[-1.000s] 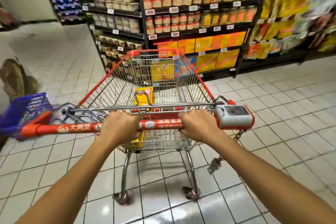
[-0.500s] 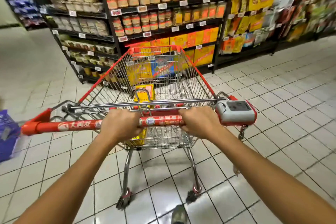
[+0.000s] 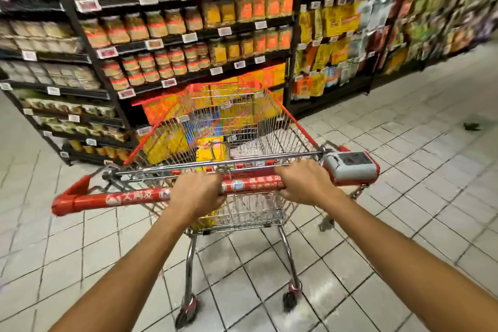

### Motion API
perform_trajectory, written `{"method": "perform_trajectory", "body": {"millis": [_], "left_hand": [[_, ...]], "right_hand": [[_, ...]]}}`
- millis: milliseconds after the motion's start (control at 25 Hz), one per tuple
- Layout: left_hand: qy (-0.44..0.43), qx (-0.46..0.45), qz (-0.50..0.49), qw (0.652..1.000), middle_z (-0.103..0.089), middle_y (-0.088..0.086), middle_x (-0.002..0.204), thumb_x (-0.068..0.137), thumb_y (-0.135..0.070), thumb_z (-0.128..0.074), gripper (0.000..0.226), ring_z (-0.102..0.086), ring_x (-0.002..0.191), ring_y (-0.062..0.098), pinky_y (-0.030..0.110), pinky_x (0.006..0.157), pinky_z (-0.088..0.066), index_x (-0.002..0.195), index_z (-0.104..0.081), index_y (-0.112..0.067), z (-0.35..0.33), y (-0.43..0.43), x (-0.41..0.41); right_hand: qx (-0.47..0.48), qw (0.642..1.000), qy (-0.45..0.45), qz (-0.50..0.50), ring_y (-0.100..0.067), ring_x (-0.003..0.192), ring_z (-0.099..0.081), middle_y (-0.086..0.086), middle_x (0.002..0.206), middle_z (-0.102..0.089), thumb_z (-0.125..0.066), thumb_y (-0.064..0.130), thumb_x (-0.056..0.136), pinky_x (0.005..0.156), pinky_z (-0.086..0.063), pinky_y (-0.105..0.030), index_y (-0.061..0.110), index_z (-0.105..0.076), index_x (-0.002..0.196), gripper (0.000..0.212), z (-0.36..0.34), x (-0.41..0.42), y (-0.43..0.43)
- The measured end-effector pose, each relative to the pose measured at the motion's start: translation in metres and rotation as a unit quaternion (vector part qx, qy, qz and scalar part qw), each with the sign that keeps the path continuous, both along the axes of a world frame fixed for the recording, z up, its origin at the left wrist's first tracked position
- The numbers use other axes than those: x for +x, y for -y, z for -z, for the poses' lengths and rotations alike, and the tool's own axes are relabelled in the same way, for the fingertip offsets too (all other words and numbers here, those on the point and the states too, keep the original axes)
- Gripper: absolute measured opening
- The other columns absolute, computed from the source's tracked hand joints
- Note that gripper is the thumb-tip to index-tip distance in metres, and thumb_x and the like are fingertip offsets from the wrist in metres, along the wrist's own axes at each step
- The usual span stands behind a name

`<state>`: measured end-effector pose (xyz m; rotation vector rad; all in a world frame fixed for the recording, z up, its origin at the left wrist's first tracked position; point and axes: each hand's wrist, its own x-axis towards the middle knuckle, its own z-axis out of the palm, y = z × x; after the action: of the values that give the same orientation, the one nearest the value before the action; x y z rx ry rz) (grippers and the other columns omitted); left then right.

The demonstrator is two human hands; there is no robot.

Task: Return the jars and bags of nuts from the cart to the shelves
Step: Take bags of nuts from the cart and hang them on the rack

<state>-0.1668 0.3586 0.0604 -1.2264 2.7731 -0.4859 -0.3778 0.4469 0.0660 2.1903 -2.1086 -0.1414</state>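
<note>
Both hands are on the cart: the left hand (image 3: 198, 194) wraps the round red plastic handle bar (image 3: 121, 199), fingers curled tight over it. The right hand (image 3: 304, 184) grips the same bar, just beside a boxy grey coin lock (image 3: 350, 167). The red-trimmed chrome wire cart (image 3: 269, 127) stands on glossy pale floor tiles (image 3: 404, 197), nose close to the black metal shelves (image 3: 204, 35). In the basket, a flat yellow bag (image 3: 210, 148) stands upright near the handle end. Squat jars (image 3: 161, 60) line the shelves, blurred.
</note>
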Motion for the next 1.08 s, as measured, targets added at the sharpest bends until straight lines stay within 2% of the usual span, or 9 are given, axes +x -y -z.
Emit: {"method": "perform_trajectory", "body": {"millis": [240,440,560,680,840,960,1080], "left_hand": [[-0.005,-0.005,-0.025,1.0,-0.071,0.004,0.085,0.081,-0.056,-0.052,0.04,-0.069,0.08,0.027,0.029,0.057,-0.036,0.091,-0.06,-0.019,0.007,0.046,-0.13],[-0.019,-0.008,-0.075,0.997,-0.071,0.004,0.086,0.079,-0.055,-0.056,0.041,-0.068,0.081,0.029,0.031,0.062,-0.044,0.091,-0.064,-0.017,0.01,0.058,-0.256],[-0.024,-0.014,-0.094,0.995,-0.071,0.005,0.087,0.081,-0.053,-0.055,0.038,-0.068,0.082,0.029,0.031,0.064,-0.046,0.094,-0.064,-0.017,0.011,0.058,-0.343],[-0.02,0.0,-0.105,0.994,-0.071,0.004,0.089,0.084,-0.053,-0.053,0.037,-0.068,0.082,0.028,0.031,0.061,-0.038,0.099,-0.062,-0.019,0.005,0.06,-0.424],[-0.016,-0.018,-0.129,0.991,-0.07,0.003,0.089,0.084,-0.054,-0.051,0.038,-0.068,0.083,0.026,0.031,0.064,-0.042,0.097,-0.061,-0.02,0.007,0.069,-0.512],[-0.03,-0.017,-0.156,0.987,-0.07,0.001,0.082,0.083,-0.05,-0.053,0.035,-0.068,0.078,0.025,0.03,0.06,-0.04,0.092,-0.062,-0.018,0.009,0.076,-0.573],[-0.042,-0.012,-0.169,0.985,-0.07,0.007,0.089,0.082,-0.048,-0.055,0.034,-0.068,0.084,0.029,0.033,0.065,-0.047,0.093,-0.062,-0.017,0.011,0.086,-0.622]], "right_hand": [[-0.003,1.0,-0.005,-0.028,-0.015,0.069,-0.059,0.004,0.081,-0.061,-0.049,0.038,0.091,0.068,-0.052,-0.026,0.019,-0.055,0.107,0.025,0.005,-0.134,0.052],[-0.035,0.997,-0.008,-0.069,-0.024,0.08,-0.064,-0.004,0.089,-0.066,-0.056,0.04,0.086,0.07,-0.051,-0.033,0.017,-0.053,0.113,0.036,0.007,-0.265,0.077],[-0.028,0.996,-0.018,-0.083,-0.028,0.085,-0.065,-0.006,0.094,-0.068,-0.057,0.044,0.084,0.065,-0.044,-0.031,0.018,-0.053,0.114,0.039,0.006,-0.353,0.092],[0.002,0.997,-0.022,-0.077,-0.026,0.082,-0.063,-0.004,0.09,-0.066,-0.056,0.043,0.084,0.065,-0.044,-0.032,0.018,-0.054,0.112,0.037,0.002,-0.433,0.108],[-0.008,0.996,-0.014,-0.085,-0.022,0.069,-0.055,0.001,0.077,-0.06,-0.056,0.045,0.084,0.07,-0.049,-0.032,0.022,-0.056,0.103,0.03,0.003,-0.52,0.13],[-0.025,0.995,-0.013,-0.091,-0.023,0.065,-0.054,0.0,0.08,-0.066,-0.058,0.044,0.081,0.06,-0.042,-0.029,0.023,-0.058,0.099,0.028,0.005,-0.583,0.145],[-0.043,0.994,-0.019,-0.094,-0.025,0.068,-0.06,-0.001,0.074,-0.061,-0.058,0.04,0.08,0.058,-0.036,-0.028,0.022,-0.059,0.098,0.026,0.005,-0.634,0.159]]}}
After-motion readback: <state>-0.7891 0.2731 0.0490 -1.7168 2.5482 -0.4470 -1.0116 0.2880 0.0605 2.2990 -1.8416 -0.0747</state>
